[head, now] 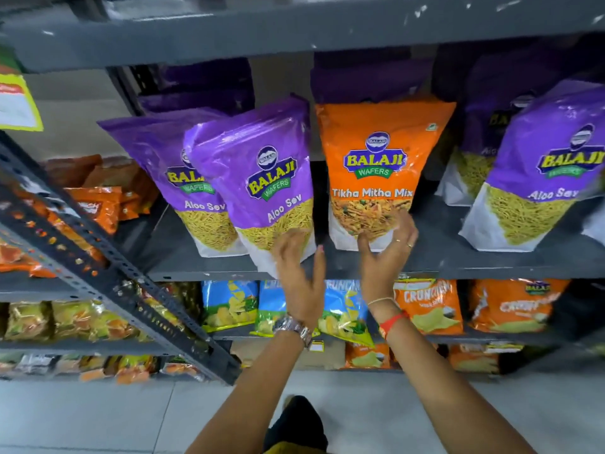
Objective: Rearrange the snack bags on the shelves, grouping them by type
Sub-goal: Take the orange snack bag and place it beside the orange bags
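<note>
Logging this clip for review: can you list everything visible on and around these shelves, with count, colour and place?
Aloo Sev bags: at least four, purple, upright on the middle shelf, left and right of the orange one.
Tikha Mitha Mix bag: one, orange, middle shelf, centre.
Chip bags, blue: about three, shelf below, centre.
Chip bags, orange: several, shelf below, right.
Small orange packets: several, neighbouring rack, left.
Yellow packets: several, lower left rack.
Shelf rack: dark grey metal.
Floor: pale grey tiles.
Left hand: open, at the base of an Aloo Sev bag; wristwatch.
Right hand: open, at the base of the Tikha Mitha Mix bag; rings, red wristband.
</note>
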Action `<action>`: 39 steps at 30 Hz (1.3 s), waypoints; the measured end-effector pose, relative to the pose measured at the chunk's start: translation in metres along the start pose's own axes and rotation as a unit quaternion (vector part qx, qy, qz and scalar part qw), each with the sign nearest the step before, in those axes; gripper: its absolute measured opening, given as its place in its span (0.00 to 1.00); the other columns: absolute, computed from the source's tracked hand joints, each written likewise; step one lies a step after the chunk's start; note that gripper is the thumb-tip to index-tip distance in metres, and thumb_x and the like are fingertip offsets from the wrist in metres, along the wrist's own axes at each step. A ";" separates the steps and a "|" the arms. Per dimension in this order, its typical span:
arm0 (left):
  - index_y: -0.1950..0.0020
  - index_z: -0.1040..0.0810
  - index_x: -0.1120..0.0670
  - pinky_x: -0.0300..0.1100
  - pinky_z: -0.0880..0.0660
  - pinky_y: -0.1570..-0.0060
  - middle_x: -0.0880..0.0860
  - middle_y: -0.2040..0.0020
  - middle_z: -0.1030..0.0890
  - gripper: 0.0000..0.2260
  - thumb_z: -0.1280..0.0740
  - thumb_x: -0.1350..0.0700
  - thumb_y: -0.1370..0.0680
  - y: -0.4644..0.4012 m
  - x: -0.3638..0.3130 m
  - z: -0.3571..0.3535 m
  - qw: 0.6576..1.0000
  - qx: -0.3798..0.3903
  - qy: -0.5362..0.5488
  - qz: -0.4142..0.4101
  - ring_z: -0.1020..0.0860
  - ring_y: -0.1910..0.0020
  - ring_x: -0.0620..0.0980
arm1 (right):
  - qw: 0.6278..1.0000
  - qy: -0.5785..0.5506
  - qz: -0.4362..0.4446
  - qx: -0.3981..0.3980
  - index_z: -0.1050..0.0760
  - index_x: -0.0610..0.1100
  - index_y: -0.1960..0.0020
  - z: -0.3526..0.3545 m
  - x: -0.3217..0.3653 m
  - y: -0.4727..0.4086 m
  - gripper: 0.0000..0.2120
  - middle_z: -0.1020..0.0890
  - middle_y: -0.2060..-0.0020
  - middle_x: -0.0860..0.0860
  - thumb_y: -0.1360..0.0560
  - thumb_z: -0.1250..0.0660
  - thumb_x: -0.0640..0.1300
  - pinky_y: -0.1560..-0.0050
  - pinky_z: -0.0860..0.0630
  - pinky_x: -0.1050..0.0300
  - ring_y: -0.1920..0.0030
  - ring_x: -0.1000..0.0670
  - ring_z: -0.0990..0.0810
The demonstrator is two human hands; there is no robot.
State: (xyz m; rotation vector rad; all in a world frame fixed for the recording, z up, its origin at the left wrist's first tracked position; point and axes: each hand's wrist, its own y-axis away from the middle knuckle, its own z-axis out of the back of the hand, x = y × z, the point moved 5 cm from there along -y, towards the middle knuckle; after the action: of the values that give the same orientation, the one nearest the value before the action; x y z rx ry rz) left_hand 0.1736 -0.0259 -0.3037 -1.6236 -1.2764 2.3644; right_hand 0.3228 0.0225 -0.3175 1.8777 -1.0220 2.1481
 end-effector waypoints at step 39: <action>0.48 0.33 0.49 0.54 0.30 0.40 0.57 0.44 0.29 0.20 0.26 0.58 0.33 -0.021 -0.070 -0.006 0.984 0.118 0.051 0.127 0.29 0.40 0.56 | 0.978 0.024 0.005 0.207 0.26 0.50 0.41 0.077 0.062 -0.021 0.33 0.15 0.49 0.49 0.41 0.26 0.63 0.48 0.20 0.42 0.47 0.50 0.17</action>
State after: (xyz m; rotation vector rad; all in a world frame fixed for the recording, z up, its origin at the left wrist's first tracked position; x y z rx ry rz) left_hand 0.2021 -0.0383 -0.2372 -1.8960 -0.7773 2.4143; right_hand 0.3835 -0.0248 -0.2518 1.9661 -0.6087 2.5541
